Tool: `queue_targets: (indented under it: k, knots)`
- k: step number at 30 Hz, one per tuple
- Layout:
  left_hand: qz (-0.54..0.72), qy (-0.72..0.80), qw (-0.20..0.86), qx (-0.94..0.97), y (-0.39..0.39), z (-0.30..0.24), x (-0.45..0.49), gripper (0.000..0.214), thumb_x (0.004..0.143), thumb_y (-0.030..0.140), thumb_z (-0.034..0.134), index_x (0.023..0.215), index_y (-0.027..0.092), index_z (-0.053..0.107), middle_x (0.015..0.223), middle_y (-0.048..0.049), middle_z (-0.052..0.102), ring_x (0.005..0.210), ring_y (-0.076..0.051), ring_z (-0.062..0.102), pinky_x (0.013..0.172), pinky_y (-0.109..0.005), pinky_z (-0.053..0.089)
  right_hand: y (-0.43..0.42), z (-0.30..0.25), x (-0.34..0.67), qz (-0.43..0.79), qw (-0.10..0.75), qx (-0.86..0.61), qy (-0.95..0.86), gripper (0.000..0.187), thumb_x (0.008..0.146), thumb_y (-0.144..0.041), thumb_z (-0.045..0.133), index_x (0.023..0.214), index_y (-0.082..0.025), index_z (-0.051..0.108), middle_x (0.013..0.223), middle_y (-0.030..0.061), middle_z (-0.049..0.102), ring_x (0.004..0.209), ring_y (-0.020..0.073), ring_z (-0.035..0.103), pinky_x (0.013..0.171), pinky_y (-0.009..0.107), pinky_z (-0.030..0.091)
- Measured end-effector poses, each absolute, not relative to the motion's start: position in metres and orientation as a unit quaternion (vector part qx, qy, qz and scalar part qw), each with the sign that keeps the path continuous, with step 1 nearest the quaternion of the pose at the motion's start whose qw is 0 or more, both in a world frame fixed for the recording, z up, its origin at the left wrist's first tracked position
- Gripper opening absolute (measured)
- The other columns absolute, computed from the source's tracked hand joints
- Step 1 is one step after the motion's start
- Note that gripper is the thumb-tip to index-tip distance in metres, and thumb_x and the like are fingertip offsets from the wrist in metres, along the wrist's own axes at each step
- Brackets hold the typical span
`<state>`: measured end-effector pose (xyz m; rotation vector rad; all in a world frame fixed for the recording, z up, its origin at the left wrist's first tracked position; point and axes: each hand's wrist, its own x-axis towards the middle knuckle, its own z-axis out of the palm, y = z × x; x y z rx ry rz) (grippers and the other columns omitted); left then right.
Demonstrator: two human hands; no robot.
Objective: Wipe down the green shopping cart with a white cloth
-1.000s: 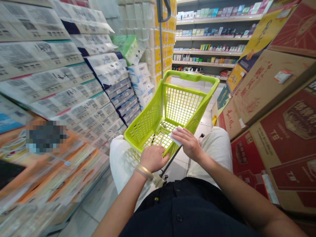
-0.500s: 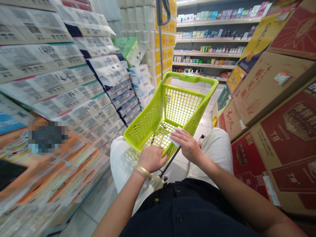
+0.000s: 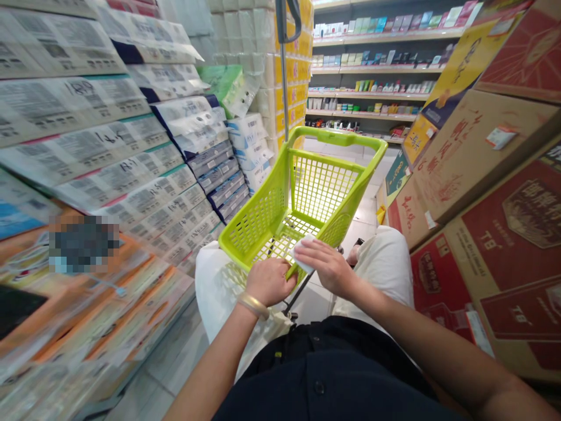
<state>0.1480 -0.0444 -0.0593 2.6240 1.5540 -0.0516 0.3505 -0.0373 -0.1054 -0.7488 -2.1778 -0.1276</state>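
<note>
A lime-green plastic shopping basket [image 3: 258, 219] with perforated sides stands between my knees, its inside facing up. My left hand [image 3: 272, 282], with a gold bangle at the wrist, is closed around the basket's near rim. Just right of it, my right hand [image 3: 328, 264] holds a white wipe [image 3: 303, 252] flat against the near right rim, fingers stretched over it. Part of the wipe is hidden under those fingers. A grey pull handle [image 3: 289, 23] on a metal rod rises behind the basket's far left corner.
Stacked paper-wrapped packs [image 3: 109, 140] rise close on the left. Red and brown cartons [image 3: 504, 240] line the right side. Yellow packs [image 3: 298, 76] are piled behind the basket, and shelves of small boxes and bottles [image 3: 377, 70] stand at the back. An orange stack [image 3: 144, 292] sits at lower left.
My right hand has slid the white wipe a little to the left along the rim, closer to my left hand. My left hand keeps its hold, and the basket stays nearly where it was.
</note>
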Motion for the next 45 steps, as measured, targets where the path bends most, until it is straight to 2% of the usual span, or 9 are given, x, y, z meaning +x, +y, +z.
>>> queue_targets:
  k: [3,9,16,21,28,34,40,45]
  knots:
    - [-0.023,0.52,0.04,0.853,-0.045,-0.059,0.148,0.039,0.089,0.045,0.047,0.097,0.018,0.074,0.096,-0.0114,0.075,0.093,-0.027,0.069,0.076,-0.036,0.05,-0.044,-0.107,0.347,-0.035,0.383,-0.247,-0.889,0.042,0.1,-0.011,0.04,0.137,-0.023,0.057,0.131,0.0045,0.068,0.137,0.0152,0.05,0.118,0.038,0.041]
    - [-0.008,0.496,0.055,0.866,-0.045,-0.06,0.148,0.04,0.094,0.042,0.04,0.086,0.019,0.073,0.095,-0.0075,0.075,0.093,-0.023,0.069,0.073,-0.031,0.048,-0.027,-0.106,0.361,-0.052,0.408,-0.328,-0.851,0.045,0.1,-0.01,0.038,0.139,-0.024,0.055,0.132,0.0069,0.067,0.135,0.0169,0.053,0.115,0.041,0.045]
    - [-0.009,0.497,0.047,0.866,-0.045,-0.06,0.146,0.039,0.093,0.042,0.043,0.089,0.018,0.073,0.096,-0.0088,0.075,0.092,-0.024,0.069,0.074,-0.033,0.048,-0.037,-0.111,0.359,-0.05,0.379,-0.263,-0.886,0.045,0.101,-0.011,0.037,0.142,-0.023,0.052,0.136,0.006,0.065,0.14,0.0156,0.047,0.117,0.039,0.042]
    - [-0.011,0.49,0.053,0.87,-0.046,-0.061,0.146,0.041,0.094,0.042,0.039,0.085,0.02,0.073,0.094,-0.0073,0.074,0.092,-0.023,0.069,0.073,-0.033,0.048,-0.026,-0.106,0.37,-0.075,0.405,-0.32,-0.853,0.048,0.101,-0.009,0.035,0.144,-0.023,0.05,0.136,0.0082,0.064,0.138,0.0164,0.049,0.116,0.041,0.044]
    - [-0.02,0.516,0.048,0.855,-0.046,-0.059,0.147,0.036,0.09,0.042,0.047,0.099,0.019,0.073,0.098,-0.01,0.075,0.094,-0.026,0.069,0.076,-0.034,0.049,-0.047,-0.107,0.35,-0.041,0.359,-0.232,-0.903,0.043,0.103,-0.014,0.035,0.141,-0.021,0.052,0.137,0.0051,0.064,0.142,0.015,0.044,0.119,0.038,0.039]
    - [-0.007,0.497,0.057,0.866,-0.045,-0.059,0.147,0.04,0.093,0.041,0.041,0.085,0.019,0.074,0.094,-0.0087,0.075,0.091,-0.024,0.069,0.074,-0.033,0.049,-0.03,-0.109,0.361,-0.055,0.396,-0.299,-0.866,0.05,0.101,-0.009,0.034,0.147,-0.024,0.044,0.139,0.0068,0.061,0.141,0.0162,0.045,0.118,0.041,0.042]
    - [-0.006,0.505,0.055,0.861,-0.046,-0.059,0.146,0.038,0.092,0.043,0.044,0.095,0.018,0.074,0.098,-0.0101,0.075,0.093,-0.025,0.069,0.076,-0.035,0.049,-0.043,-0.112,0.355,-0.043,0.366,-0.261,-0.892,0.047,0.101,-0.012,0.037,0.146,-0.022,0.047,0.139,0.0058,0.062,0.142,0.016,0.043,0.12,0.04,0.039]
    - [-0.005,0.497,0.057,0.866,-0.046,-0.06,0.145,0.039,0.093,0.041,0.041,0.085,0.02,0.073,0.094,-0.0077,0.074,0.091,-0.024,0.069,0.073,-0.033,0.049,-0.024,-0.108,0.369,-0.061,0.389,-0.335,-0.856,0.049,0.101,-0.01,0.034,0.144,-0.027,0.049,0.138,0.0048,0.062,0.139,0.0174,0.048,0.118,0.043,0.043]
